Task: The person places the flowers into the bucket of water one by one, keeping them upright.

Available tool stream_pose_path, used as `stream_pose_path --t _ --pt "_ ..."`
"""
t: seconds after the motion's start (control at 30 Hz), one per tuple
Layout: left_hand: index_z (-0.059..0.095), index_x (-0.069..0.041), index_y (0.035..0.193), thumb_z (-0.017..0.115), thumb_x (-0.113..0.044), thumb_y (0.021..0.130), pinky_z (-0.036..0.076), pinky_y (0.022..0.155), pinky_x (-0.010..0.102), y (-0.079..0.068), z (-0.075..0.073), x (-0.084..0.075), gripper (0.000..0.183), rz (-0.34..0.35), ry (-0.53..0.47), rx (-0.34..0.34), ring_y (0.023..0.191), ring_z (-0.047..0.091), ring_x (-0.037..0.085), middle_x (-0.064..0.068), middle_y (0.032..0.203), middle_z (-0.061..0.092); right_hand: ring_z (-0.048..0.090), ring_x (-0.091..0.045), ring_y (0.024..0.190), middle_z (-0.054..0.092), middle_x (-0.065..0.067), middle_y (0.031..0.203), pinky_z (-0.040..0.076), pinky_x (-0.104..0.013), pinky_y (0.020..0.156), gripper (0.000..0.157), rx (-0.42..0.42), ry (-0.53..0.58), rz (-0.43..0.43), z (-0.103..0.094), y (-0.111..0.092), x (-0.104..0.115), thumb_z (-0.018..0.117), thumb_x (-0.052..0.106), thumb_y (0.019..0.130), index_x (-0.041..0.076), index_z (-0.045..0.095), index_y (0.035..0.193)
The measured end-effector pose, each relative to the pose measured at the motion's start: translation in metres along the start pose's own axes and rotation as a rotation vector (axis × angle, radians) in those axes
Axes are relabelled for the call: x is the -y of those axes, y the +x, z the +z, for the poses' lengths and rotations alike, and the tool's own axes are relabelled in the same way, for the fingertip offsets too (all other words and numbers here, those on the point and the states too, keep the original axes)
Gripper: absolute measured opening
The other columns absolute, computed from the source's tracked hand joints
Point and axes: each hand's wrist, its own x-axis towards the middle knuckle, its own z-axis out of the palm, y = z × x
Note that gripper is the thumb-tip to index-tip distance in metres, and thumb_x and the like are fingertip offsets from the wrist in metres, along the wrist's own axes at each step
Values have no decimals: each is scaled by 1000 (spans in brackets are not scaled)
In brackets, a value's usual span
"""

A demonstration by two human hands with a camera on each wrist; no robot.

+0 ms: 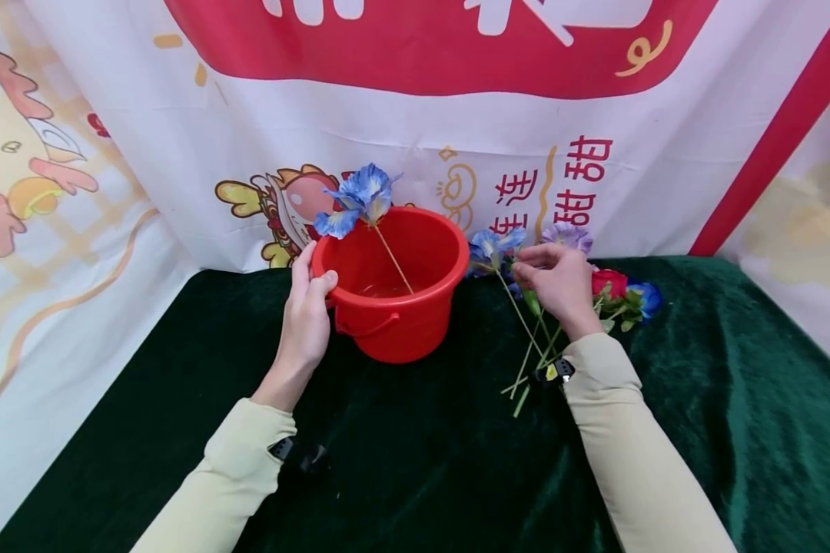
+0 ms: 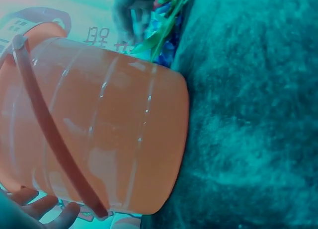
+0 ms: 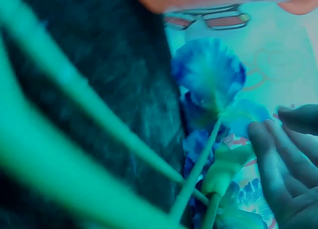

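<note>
A red bucket [image 1: 394, 330] stands upright on the dark green cloth. My left hand [image 1: 307, 307] grips its left rim, thumb over the edge and fingers along the outside wall. One blue iris [image 1: 363, 196] leans inside the bucket, its bloom above the left rim. To the right lies a bunch of artificial flowers with crossed stems. Over it is my right hand [image 1: 556, 280], fingertips right at a petal of another blue iris [image 3: 211, 75]; in the right wrist view the thumb stands apart from the fingers. A purple flower [image 1: 569, 236] shows behind this hand.
A red rose [image 1: 609, 283] and a blue rose [image 1: 645, 299] lie right of my right hand. Green cloth [image 1: 415, 461] covers the table. A white printed backdrop [image 1: 401, 115] rises close behind the bucket and flowers. The bucket's handle [image 1: 370, 329] hangs down in front.
</note>
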Motion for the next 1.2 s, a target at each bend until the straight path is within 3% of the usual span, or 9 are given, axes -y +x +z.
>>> stream_pose_path --t 0.1,0.2,0.47,0.77,1.0,1.2 --pt "8 -27 170 34 -31 110 37 128 51 0 0 2 66 28 4 8 154 37 20 -5 173 26 80 -22 89 79 -20 115 64 -26 72 31 53 -134 7 1 1 -3 78 15 96 1 75 123" --pt "8 -28 170 33 -31 110 38 128 51 -1 -1 2 65 35 9 8 154 37 20 -5 173 27 79 -23 90 78 -20 120 62 -23 69 33 119 -219 39 2 2 -2 77 15 97 1 74 127" --pt "6 -29 170 31 -31 110 37 128 51 -2 -5 2 65 6 23 -17 156 35 20 -7 174 24 81 -24 84 80 -20 112 67 -39 78 32 234 -218 153 11 2 0 71 6 98 2 72 130" --pt "5 -29 170 31 -31 110 37 128 51 -1 -5 3 65 3 36 -6 155 34 21 -7 175 24 79 -15 80 78 -25 118 67 -37 83 35 306 -80 175 14 2 -2 64 0 101 0 69 135" --pt "5 -28 170 31 -31 111 38 128 52 1 -2 4 65 10 38 -2 155 35 21 -6 174 24 77 -11 79 78 -22 112 66 -31 79 37 257 98 179 11 1 -1 69 0 97 -5 68 134" --pt "6 -28 170 32 -31 110 38 128 52 2 0 4 65 17 38 2 155 35 21 -7 174 25 78 -12 78 78 -20 113 66 -28 77 36 225 172 192 6 1 0 69 2 99 -5 67 134"
